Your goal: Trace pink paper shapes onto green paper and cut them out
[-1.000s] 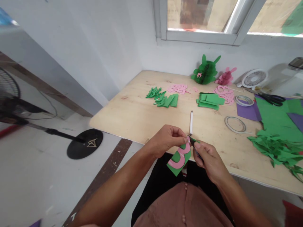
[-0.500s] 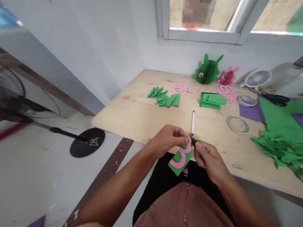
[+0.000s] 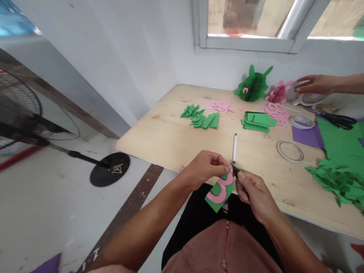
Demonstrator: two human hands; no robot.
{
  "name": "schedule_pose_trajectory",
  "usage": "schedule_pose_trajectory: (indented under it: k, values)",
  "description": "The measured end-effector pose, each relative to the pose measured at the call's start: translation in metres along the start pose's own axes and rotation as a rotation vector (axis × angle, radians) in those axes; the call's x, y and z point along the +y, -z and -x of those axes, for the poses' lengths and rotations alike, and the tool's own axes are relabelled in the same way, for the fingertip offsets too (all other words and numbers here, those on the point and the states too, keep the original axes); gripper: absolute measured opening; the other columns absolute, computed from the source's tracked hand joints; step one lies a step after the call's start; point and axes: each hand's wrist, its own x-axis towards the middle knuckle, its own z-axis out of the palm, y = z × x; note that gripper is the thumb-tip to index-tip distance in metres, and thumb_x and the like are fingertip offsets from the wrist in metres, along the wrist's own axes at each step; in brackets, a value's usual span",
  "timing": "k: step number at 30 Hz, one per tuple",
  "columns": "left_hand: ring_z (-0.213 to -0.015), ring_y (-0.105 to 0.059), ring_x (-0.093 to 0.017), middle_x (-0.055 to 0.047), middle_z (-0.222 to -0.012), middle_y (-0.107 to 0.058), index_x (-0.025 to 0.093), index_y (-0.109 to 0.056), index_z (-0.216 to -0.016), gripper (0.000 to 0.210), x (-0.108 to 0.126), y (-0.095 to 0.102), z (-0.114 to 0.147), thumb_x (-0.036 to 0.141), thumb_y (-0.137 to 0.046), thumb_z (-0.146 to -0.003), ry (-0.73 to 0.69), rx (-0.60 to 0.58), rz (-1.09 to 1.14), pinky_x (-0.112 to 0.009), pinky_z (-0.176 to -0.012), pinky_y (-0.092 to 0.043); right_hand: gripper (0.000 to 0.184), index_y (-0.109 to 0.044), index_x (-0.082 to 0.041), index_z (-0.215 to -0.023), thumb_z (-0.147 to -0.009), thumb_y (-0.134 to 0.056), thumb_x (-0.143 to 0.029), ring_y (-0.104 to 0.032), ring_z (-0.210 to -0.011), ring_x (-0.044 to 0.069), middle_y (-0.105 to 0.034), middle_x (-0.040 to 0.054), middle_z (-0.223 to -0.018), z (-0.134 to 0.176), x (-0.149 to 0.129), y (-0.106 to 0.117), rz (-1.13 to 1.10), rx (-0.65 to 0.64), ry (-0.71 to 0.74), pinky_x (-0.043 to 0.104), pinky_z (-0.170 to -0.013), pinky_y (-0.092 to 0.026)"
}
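Observation:
My left hand (image 3: 206,168) pinches the top of a green paper piece (image 3: 215,206) with a pink paper cutout (image 3: 218,195) shaped like a 3 lying over it. Both hang just off the table's front edge. In my right hand (image 3: 254,191) is a pair of dark scissors (image 3: 239,179), closed around the handles, with the blades at the upper right edge of the paper by my left fingertips. A sliver of green paper shows beside the blades. Just beyond my hands a white marker (image 3: 234,148) lies on the table.
Green cutouts (image 3: 196,118), pink cutouts (image 3: 220,106) and stacked green strips (image 3: 257,122) lie farther back. Tape rolls (image 3: 290,151), black scissors (image 3: 338,120) and green scraps (image 3: 338,182) are at right. Another person's hand (image 3: 318,84) reaches over a small white fan (image 3: 313,99). A standing fan's base (image 3: 109,170) is left.
Another person's hand has come in from the right over the small fan. The view has shifted slightly; my hands keep nearly the same hold on the paper and scissors.

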Motion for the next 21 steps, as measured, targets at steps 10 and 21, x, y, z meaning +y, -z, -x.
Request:
schedule_pose_trajectory:
  k: [10, 21]
  values:
    - [-0.054, -0.054, -0.008, -0.001, -0.058, -0.063, 0.011, -0.066, -0.063, 0.011, -0.0012, -0.0003, 0.0025, 0.019, -0.074, -0.061, -0.009, 0.017, 0.042, -0.021, -0.056, -0.042, 0.044, -0.041, -0.019, -0.061, -0.090, -0.051, -0.051, -0.021, -0.041, 0.007, -0.032, -0.0082, -0.044, -0.0006, 0.0033, -0.0008, -0.025, 0.002, -0.008, 0.024, -0.041, -0.014]
    - [-0.057, -0.056, -0.009, -0.003, -0.061, -0.066, 0.011, -0.067, -0.063, 0.014, -0.0022, 0.0006, 0.0046, 0.022, -0.075, -0.060, -0.034, 0.026, 0.060, -0.022, -0.059, -0.043, 0.048, -0.040, -0.019, -0.057, -0.088, -0.051, -0.054, -0.022, -0.041, 0.006, -0.031, -0.0076, -0.044, -0.0004, -0.0009, -0.0027, 0.018, 0.021, 0.003, 0.024, -0.041, -0.015]
